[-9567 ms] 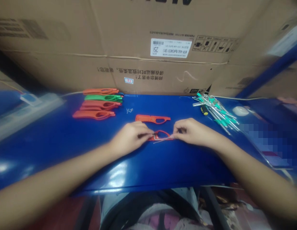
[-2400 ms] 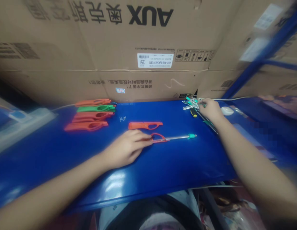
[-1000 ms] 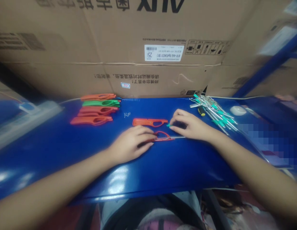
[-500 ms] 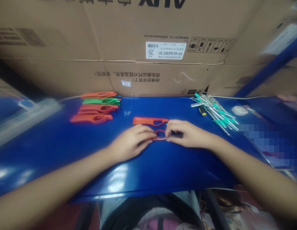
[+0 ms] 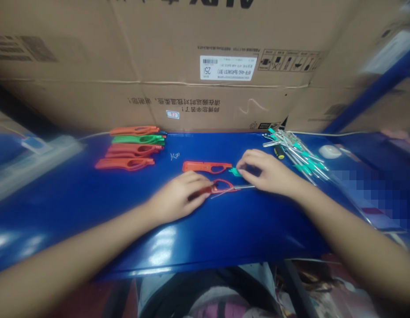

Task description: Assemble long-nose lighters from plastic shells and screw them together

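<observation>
My left hand [image 5: 178,196] presses down on the rear of a red plastic handle shell [image 5: 221,186] lying on the blue table [image 5: 92,207]. A thin metal rod [image 5: 242,188] sticks out of that shell to the right. My right hand [image 5: 267,171] rests over the rod's far end, fingers curled, pinching a small green piece [image 5: 235,172]. A second orange handle shell [image 5: 206,167] lies just behind.
Four handle shells, three orange and one green [image 5: 138,140], lie in a row at the back left. A pile of metal rods with green tips [image 5: 297,154] and a yellow-black screwdriver [image 5: 278,152] lie at the back right. Large cardboard boxes [image 5: 205,62] wall off the rear.
My right hand went to the rod pile, came back with a green-tipped piece and worked at the shell. In the last half second it slid right, showing the rod and green piece.
</observation>
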`<move>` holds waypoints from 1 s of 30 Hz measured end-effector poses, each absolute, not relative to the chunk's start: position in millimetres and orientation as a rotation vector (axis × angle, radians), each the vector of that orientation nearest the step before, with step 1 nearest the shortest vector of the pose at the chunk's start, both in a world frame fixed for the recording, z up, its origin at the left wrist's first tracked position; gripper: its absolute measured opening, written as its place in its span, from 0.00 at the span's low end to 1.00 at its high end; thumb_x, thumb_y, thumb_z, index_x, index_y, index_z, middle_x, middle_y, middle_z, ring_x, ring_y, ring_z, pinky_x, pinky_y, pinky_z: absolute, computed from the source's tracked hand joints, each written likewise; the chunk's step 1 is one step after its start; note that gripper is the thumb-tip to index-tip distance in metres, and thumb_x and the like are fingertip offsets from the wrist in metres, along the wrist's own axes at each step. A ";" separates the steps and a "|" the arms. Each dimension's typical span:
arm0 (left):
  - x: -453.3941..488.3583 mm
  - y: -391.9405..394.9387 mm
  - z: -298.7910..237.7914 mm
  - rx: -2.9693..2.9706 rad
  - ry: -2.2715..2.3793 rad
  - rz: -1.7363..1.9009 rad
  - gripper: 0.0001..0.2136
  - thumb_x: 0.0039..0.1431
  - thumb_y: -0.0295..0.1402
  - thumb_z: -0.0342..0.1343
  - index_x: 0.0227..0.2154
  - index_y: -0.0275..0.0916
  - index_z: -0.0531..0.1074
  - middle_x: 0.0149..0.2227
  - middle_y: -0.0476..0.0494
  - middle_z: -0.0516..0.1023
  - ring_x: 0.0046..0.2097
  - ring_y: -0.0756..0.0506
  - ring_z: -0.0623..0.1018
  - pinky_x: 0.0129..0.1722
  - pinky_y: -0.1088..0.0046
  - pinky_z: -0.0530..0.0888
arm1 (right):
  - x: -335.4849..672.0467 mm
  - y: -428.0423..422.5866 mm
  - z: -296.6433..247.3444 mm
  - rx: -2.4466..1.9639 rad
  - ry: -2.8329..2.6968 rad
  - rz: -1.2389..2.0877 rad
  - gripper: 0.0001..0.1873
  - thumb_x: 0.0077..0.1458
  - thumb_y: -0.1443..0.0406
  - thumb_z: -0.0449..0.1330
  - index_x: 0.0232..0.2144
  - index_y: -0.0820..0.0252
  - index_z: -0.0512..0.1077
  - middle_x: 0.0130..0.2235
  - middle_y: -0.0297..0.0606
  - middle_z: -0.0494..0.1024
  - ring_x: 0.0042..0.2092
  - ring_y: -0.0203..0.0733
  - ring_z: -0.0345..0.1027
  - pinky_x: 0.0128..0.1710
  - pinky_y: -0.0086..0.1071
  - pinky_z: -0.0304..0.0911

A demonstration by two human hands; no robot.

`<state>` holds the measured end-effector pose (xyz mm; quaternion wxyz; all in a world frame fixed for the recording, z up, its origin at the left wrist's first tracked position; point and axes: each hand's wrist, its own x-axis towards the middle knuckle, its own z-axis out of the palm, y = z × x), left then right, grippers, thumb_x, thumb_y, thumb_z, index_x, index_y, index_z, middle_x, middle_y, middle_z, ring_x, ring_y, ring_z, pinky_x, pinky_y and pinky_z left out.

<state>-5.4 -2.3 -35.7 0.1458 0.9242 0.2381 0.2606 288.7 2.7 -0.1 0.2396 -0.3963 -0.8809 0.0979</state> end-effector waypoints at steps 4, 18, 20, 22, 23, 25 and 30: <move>-5.5 -1.6 -35.6 2.660 0.690 0.732 0.13 0.68 0.32 0.54 0.53 0.38 0.75 0.49 0.38 0.80 0.51 0.43 0.78 0.52 0.61 0.76 | 299.4 7.3 0.4 -1.254 -2.555 0.208 0.10 0.58 0.62 0.63 0.43 0.58 0.75 0.42 0.43 0.74 0.44 0.49 0.69 0.45 0.42 0.65; -0.6 -7.0 -33.9 2.555 0.785 0.805 0.13 0.66 0.32 0.56 0.51 0.39 0.75 0.46 0.40 0.80 0.48 0.43 0.79 0.50 0.63 0.77 | 279.2 -3.1 -2.5 -0.962 -2.508 0.482 0.05 0.65 0.66 0.58 0.36 0.58 0.74 0.39 0.40 0.75 0.41 0.42 0.70 0.42 0.36 0.66; 0.0 -8.0 -33.5 2.539 0.790 0.789 0.12 0.65 0.30 0.56 0.51 0.39 0.76 0.46 0.41 0.79 0.48 0.43 0.78 0.50 0.64 0.77 | 273.9 -6.0 -3.8 -0.971 -2.553 0.443 0.05 0.65 0.66 0.57 0.36 0.58 0.74 0.39 0.40 0.76 0.42 0.43 0.70 0.43 0.36 0.65; 0.2 -8.5 -33.1 2.531 0.797 0.767 0.12 0.65 0.29 0.56 0.50 0.39 0.76 0.46 0.41 0.79 0.49 0.43 0.78 0.50 0.64 0.77 | 270.4 -7.1 -6.5 -0.991 -2.589 0.396 0.05 0.64 0.67 0.58 0.36 0.58 0.74 0.39 0.40 0.77 0.42 0.44 0.70 0.43 0.37 0.65; 0.2 -8.6 -33.0 2.527 0.805 0.758 0.12 0.65 0.28 0.56 0.50 0.39 0.76 0.46 0.41 0.78 0.49 0.43 0.78 0.51 0.63 0.77 | 269.4 -7.1 -7.9 -0.998 -2.598 0.385 0.05 0.64 0.67 0.58 0.36 0.58 0.74 0.39 0.40 0.77 0.41 0.44 0.70 0.42 0.37 0.65; 0.3 -8.8 -32.7 2.518 0.815 0.748 0.12 0.65 0.29 0.56 0.50 0.39 0.76 0.46 0.41 0.78 0.49 0.43 0.78 0.51 0.63 0.77 | 268.4 -6.8 -10.3 -0.997 -2.604 0.397 0.06 0.65 0.67 0.57 0.36 0.58 0.74 0.39 0.40 0.77 0.41 0.44 0.70 0.42 0.37 0.65; 1.0 -9.9 -33.2 2.470 0.840 0.745 0.11 0.66 0.30 0.57 0.49 0.40 0.77 0.45 0.41 0.78 0.48 0.43 0.78 0.51 0.63 0.77 | 266.5 -7.5 -12.5 -0.947 -2.578 0.435 0.07 0.66 0.66 0.57 0.36 0.58 0.74 0.39 0.40 0.77 0.41 0.43 0.70 0.42 0.36 0.65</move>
